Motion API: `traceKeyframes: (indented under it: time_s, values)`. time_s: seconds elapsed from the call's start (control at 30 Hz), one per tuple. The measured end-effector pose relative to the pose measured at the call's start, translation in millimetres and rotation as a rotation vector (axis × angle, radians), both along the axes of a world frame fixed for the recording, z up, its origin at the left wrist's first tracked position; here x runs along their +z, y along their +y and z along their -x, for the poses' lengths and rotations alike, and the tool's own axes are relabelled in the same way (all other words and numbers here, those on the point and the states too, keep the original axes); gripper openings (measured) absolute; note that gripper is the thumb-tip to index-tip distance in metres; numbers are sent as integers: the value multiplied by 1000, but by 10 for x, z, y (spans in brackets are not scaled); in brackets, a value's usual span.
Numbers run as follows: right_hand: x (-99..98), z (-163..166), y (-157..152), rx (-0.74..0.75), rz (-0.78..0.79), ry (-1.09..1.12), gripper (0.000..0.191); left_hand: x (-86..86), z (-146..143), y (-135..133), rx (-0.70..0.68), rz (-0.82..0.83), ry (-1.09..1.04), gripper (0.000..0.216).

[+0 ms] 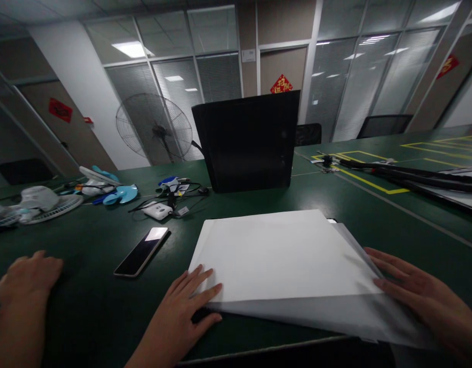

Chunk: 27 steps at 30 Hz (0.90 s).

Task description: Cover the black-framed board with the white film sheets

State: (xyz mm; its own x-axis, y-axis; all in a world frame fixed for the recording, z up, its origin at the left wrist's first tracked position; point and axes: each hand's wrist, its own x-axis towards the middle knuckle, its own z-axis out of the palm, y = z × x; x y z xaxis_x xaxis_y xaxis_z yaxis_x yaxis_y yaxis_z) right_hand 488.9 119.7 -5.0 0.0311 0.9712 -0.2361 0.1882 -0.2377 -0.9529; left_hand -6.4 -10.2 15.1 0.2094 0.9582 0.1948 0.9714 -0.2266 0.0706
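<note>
A white sheet point(266, 255) lies in front of me on a translucent plastic sleeve or film point(297, 313), whose edges show along the front and right. My left hand point(184, 309) is open, its spread fingertips resting flat on the sheet's front left corner. At the right edge, my right hand point(420, 291) touches the film with fingers stretched out and apart. Part of this hand is blurred, and the film's front right corner runs beneath it. A dark edge peeks out behind the stack.
Another person's closed hand point(28, 278) rests at far left. A phone point(141, 253) lies nearby. Behind stand a black panel-like box point(247, 143), a white device with cables point(157, 210) and fan parts point(40, 199). Black cables point(412, 174) cross the right side of the green table point(182, 202).
</note>
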Motion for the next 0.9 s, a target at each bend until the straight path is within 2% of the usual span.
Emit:
traceKeyframes:
  time_s: [0.1,0.23,0.37,0.6,0.9]
  values:
    - [-27,-32,28,104,-108,-154,98,-9,5,-8,3,-14,-28,50]
    - [-45,-30,58,233,-325,-365,87,-21,-12,1,47,-25,-28,51]
    - [-9,-31,106,285,-288,-416,90,-13,-46,8,82,-37,-12,53]
    - [39,-159,204,480,-279,-429,91,-25,-31,-9,103,-49,-31,58]
    - [194,-120,156,504,-259,-576,93,-41,-6,-22,139,-53,-74,58]
